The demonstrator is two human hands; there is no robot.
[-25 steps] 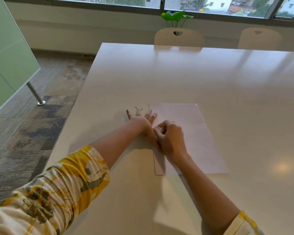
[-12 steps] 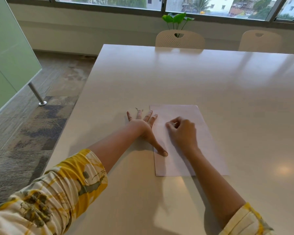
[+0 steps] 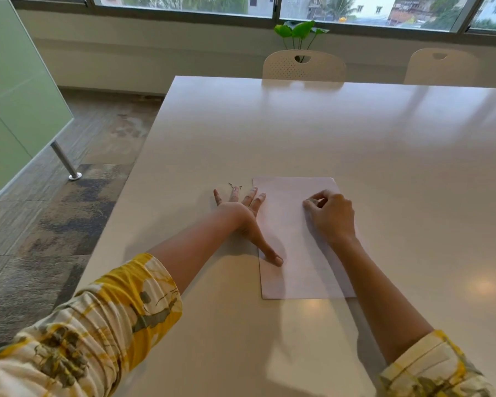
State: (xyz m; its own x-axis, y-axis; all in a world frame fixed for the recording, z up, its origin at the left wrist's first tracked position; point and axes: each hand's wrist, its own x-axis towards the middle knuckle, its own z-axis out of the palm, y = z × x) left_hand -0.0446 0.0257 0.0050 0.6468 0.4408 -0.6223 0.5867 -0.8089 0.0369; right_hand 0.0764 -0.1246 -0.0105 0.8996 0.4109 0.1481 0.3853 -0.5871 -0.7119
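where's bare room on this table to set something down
Free: the glossy white table from the pale pink paper sheet to the cream chairs, and right of the sheet. Crowded: the sheet, with left hand and right hand on it.

Soft window daylight, tabletop glare – wide-angle bowing

Our left hand lies flat at the left edge of the paper, thumb on it; our curled right hand presses its far half.
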